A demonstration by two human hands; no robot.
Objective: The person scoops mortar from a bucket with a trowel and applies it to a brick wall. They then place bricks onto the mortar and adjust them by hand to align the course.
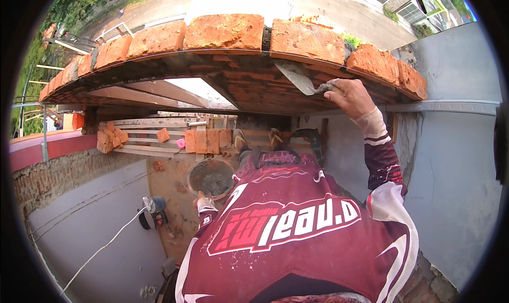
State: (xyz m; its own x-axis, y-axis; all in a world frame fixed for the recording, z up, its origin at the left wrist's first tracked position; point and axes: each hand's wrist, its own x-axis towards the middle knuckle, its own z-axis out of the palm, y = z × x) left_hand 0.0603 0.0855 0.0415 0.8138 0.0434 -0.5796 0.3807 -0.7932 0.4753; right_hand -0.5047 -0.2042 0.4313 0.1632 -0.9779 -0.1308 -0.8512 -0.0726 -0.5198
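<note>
My right hand (pixel 354 97) is closed round the handle of a trowel (pixel 297 79), whose grey, mortar-smeared blade lies against the inner face of a brick wall (pixel 222 64). Along the top of that wall runs a course of orange bricks (pixel 307 40), with grey mortar showing in some gaps. Lower down on the left, my left hand (pixel 202 201) shows only in part beside the rim of a round bucket (pixel 192 176) with wet grey mortar (pixel 214 183) inside. Its fingers are mostly hidden, so whether it grips the rim is unclear.
My feet (pixel 275 138) are on wooden planks (pixel 151 126). Bricks (pixel 207 140) stand in a row beside them, with a loose pile (pixel 111 138) farther left. A thin string (pixel 175 52) follows the brick course. A grey wall (pixel 456 159) rises on the right; a street lies beyond.
</note>
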